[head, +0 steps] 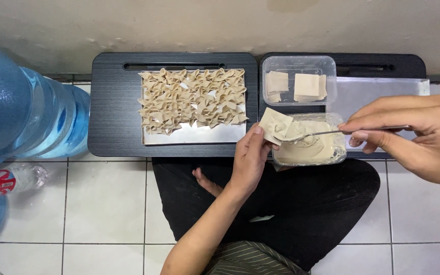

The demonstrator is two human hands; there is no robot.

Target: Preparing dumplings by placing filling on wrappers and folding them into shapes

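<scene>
Filling point(311, 145) in tub point(340, 153), wrappers point(296, 85) in box point(327, 63)

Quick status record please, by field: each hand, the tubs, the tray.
left hand: holds a square wrapper by its edge
right hand: holds a spoon, tip at the wrapper, over the filling
filling tub: pale paste, on the right board
wrapper tub: clear, two short stacks of squares, behind the filling tub
tray: on the left board, mostly covered with folded dumplings, front strip bare
jug: blue, lying at far left
</scene>
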